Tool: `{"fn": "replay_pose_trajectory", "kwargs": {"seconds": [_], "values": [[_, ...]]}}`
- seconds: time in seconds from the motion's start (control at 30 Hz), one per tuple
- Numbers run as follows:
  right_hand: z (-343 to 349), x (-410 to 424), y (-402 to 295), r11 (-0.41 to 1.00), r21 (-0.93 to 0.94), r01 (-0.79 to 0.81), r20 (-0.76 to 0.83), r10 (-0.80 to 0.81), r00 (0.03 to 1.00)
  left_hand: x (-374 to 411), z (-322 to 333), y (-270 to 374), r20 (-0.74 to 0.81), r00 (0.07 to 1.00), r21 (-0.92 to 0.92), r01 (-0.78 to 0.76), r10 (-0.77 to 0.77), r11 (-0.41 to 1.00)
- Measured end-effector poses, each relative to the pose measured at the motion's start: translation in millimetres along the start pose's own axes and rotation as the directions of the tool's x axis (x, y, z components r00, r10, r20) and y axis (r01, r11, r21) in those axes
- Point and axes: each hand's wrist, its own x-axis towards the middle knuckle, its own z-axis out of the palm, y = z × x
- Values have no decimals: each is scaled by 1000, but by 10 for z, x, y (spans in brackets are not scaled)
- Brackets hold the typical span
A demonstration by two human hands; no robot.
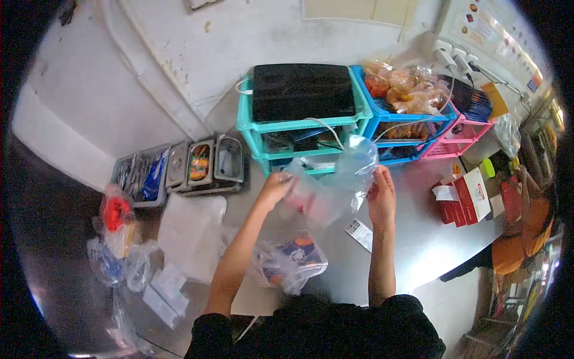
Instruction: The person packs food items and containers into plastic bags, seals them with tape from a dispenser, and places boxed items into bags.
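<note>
A clear plastic bag [329, 193] is stretched between my two hands above the steel table. My left hand [276, 188] pinches one edge of it, and my right hand [382, 193] grips the opposite edge. Through the film a blurred reddish patch shows; I cannot tell whether it is print or something behind. Below the bag, near my body, sits a dark blue and orange package [298, 253] partly covered in clear plastic. A printed paper slip [359, 233] lies beside my right forearm.
Teal [309, 123], blue [408, 117] and pink [466, 130] plastic racks line the wall, the blue one piled with bagged food. Steel containers [204, 166] and a cutlery bin [141, 175] stand left. Red and white boxes [462, 199] stand right. A white sheet [193, 229] lies left.
</note>
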Motion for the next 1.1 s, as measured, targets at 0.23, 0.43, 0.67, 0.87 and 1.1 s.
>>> {"fn": "replay_pose_trajectory", "kwargs": {"seconds": [0.23,0.43,0.67,0.87,1.1], "values": [[-836,-108,-68,984,134,117,-197,-89,976,722,77,-523,-59,998,-246,-17,3,969],[-1402,-793,-686,727,-599,336,-315,-599,736,-1089,-248,-331,-595,463,804,354,657,478],[930,-1620,834,807,-469,359,720,114,685,-2258,-659,-1217,-638,769,-387,-281,-35,878],[209,-2113,3933,874,-379,-304,811,472,346,-2625,-252,-173,-221,966,-402,-213,131,891],[1020,-1203,352,840,-540,54,814,537,-220,-3107,-810,-1054,-317,944,-221,-173,97,960]]}}
